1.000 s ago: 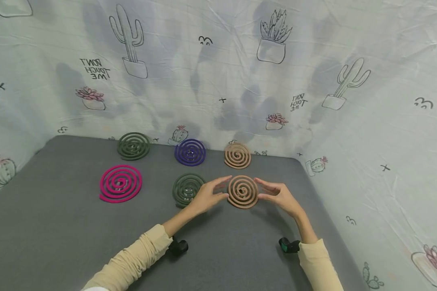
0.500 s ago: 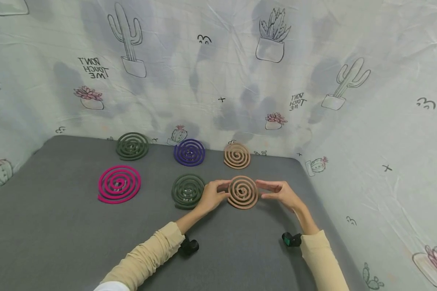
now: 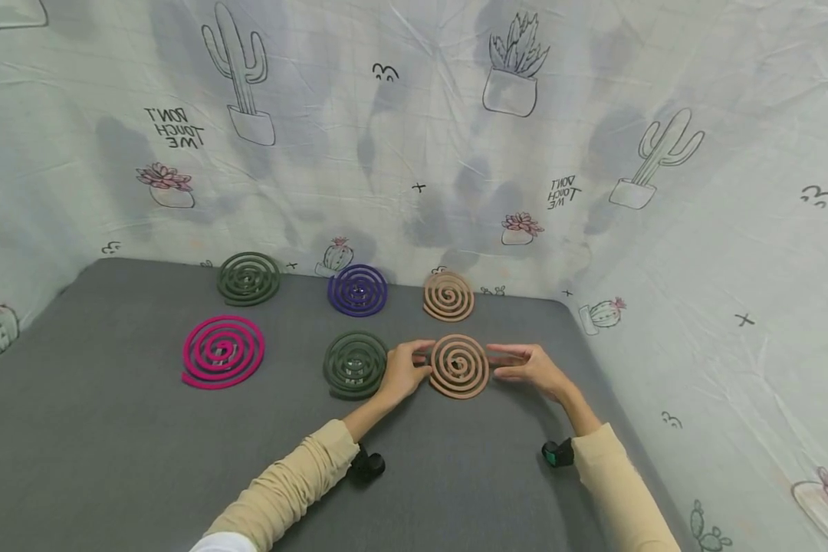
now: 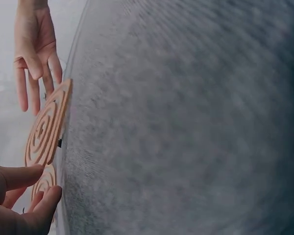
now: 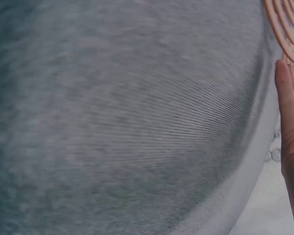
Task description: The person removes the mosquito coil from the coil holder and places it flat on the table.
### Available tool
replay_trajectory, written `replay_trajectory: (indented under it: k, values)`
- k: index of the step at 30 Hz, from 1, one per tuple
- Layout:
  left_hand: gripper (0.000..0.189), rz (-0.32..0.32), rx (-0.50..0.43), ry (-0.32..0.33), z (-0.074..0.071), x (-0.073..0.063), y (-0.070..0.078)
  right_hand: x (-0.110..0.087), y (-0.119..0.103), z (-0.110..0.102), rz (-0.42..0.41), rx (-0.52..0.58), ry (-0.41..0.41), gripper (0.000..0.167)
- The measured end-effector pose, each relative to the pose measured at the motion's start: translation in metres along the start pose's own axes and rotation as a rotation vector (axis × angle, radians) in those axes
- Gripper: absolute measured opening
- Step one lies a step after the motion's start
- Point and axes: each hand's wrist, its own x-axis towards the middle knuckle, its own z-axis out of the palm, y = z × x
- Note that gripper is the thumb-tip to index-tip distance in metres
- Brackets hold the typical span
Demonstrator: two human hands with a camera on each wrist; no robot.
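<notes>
A tan mosquito coil (image 3: 459, 387) sits at the right of the near row, between my two hands. In the left wrist view the tan coil (image 4: 48, 127) stands slightly off the tabletop, with a small dark piece under it. My left hand (image 3: 402, 373) is at its left edge, thumb and fingers apart; whether they touch the rim I cannot tell. My right hand (image 3: 534, 369) hovers by the right edge, fingers extended, thumb a little apart from the coil. A dark green coil (image 3: 355, 337) lies just left of my left hand, which overlaps its edge in the head view.
A pink coil (image 3: 222, 381) lies at the left of the near row. Behind stand another green coil (image 3: 248, 299), a purple coil (image 3: 357, 310) and a second tan coil (image 3: 448, 316), close to the cloth wall (image 3: 421, 138). All lie on a grey tabletop (image 3: 145, 460).
My left hand has shifted slightly right and its fingers have come lower around the tan coil's edge. The right hand has dropped a little, its fingers straighter. The coils keep their places.
</notes>
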Motion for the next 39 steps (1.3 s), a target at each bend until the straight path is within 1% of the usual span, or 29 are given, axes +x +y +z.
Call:
replay_trajectory:
  k: [6,11,14,20,22,32,39]
  values:
    - [0.041,0.012,-0.035,-0.029,-0.001,0.001,0.001,0.006,0.002,0.004,0.003,-0.001,0.013,0.056]
    - [0.041,-0.020,-0.042,-0.043,0.002,0.003,0.001,0.007,0.002,0.008,-0.012,-0.010,-0.002,0.055]
    - [0.040,-0.039,-0.036,-0.039,0.002,0.006,0.002,0.008,0.002,0.010,-0.014,-0.021,-0.002,0.056]
    - [0.034,-0.039,-0.056,-0.020,0.001,0.010,0.002,0.011,0.003,0.012,-0.016,-0.018,0.029,0.058]
    - [0.032,-0.054,-0.076,-0.021,0.000,0.011,0.001,0.010,0.003,0.013,-0.015,-0.017,0.035,0.058]
    - [0.028,-0.087,-0.078,-0.015,-0.002,0.011,0.001,0.010,0.008,0.015,-0.043,0.033,0.060,0.057]
    - [0.027,-0.099,-0.079,-0.009,-0.001,0.012,0.000,0.009,0.010,0.016,-0.063,0.002,0.086,0.057]
